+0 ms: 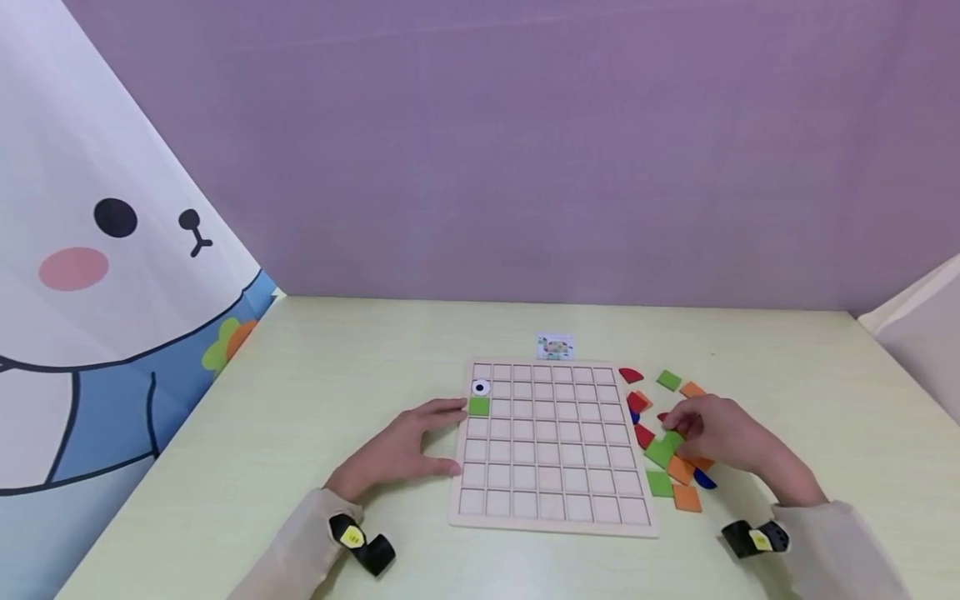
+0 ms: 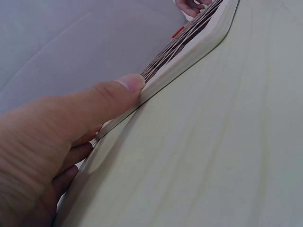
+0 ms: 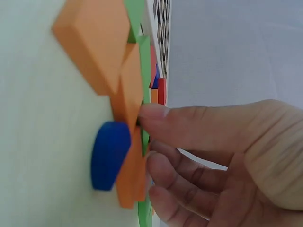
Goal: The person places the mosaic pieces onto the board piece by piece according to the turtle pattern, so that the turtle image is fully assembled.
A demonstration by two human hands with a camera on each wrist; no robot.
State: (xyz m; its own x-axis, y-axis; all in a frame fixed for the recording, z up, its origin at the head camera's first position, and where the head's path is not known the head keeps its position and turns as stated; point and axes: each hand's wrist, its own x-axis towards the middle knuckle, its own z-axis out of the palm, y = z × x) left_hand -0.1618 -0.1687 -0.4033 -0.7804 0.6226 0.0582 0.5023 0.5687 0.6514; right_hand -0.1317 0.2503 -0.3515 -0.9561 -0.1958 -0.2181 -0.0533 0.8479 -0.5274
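Note:
A pale wooden grid board [image 1: 555, 531] lies flat on the table. In its left column sit a white eye tile [image 1: 481, 387] and, just below, a green square tile [image 1: 478, 407]. My left hand [image 1: 401, 446] rests at the board's left edge, thumb and fingers spread against the side. To the right of the board, my right hand [image 1: 723, 437] is over a loose pile of coloured tiles, pinching a green tile [image 3: 145, 71] between thumb and fingers. Orange tiles [image 3: 97, 42] and a blue rounded piece [image 3: 110, 153] lie close to its fingertips.
A small picture card [image 1: 555, 346] lies at the board's top edge. Red quarter-round pieces [image 1: 631, 376] and a separate green tile [image 1: 669, 380] lie along the board's right side. Behind the table hangs a purple cloth [image 1: 555, 167].

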